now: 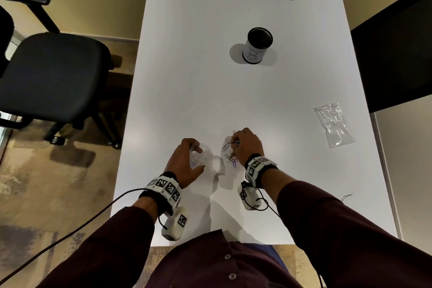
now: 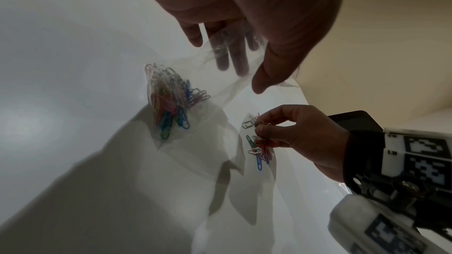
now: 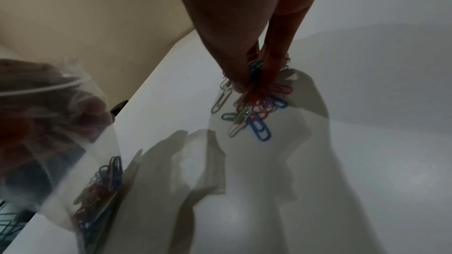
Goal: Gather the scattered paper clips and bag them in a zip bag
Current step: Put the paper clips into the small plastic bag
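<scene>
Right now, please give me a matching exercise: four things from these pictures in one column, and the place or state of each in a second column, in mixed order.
Things:
1. zip bag in the left hand
2. spare zip bag
3. black cup
4. paper clip bunch

Places or states:
A. stands far up the table, alone
B. pinched by the right hand
C. lies flat near the right table edge
D. held open, clips already inside

Pairs: 1-D, 2-C, 3-A, 4-B
</scene>
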Tool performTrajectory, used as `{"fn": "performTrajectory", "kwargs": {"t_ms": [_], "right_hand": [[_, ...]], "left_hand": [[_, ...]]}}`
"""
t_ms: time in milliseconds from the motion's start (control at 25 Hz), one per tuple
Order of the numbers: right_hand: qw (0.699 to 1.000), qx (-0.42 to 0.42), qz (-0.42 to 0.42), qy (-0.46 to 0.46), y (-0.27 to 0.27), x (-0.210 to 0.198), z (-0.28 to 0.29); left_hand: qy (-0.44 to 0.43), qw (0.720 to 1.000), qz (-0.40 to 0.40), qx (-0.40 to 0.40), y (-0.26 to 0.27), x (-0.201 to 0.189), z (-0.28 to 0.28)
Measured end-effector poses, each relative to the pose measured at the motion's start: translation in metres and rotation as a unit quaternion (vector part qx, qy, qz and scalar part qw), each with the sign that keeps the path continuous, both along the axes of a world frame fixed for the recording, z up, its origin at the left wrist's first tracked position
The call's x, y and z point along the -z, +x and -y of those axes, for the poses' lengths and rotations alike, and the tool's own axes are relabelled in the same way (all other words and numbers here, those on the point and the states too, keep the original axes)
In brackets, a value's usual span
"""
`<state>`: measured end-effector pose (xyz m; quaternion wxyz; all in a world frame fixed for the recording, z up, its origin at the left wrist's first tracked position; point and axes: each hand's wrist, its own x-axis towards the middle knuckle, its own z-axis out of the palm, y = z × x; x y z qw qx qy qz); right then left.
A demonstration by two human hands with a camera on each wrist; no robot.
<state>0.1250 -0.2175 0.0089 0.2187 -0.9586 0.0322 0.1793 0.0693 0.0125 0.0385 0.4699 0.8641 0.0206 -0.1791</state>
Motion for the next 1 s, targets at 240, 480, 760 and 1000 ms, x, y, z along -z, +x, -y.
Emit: {"fn": "performTrajectory", "kwargs": {"t_ms": [240,480,760,1000], "right_hand": [[0.999,0.047,-0.010,0.014,0.003,-0.007,0.016],[0.983,0.149,-0.043,0.099,0.005,-0.013,0.035],[0.889,0.255,-0.116,0.361,0.006,-0.053,0.035],[0.886,0.150,-0.194,0.394,0.008,-0.098,0.012]], "left_hand": [[-0.006,1.000,0.010,0.003,0.006,-0.001,0.010],[-0.020,1.000,0.019,0.005,0.011,-0.004,0.029],[-0.010,1.000,0.017,0.018,0.019,-0.001,0.048],[-0.009,1.000,0.004,0.005,0.022,-0.008,0.064]]}}
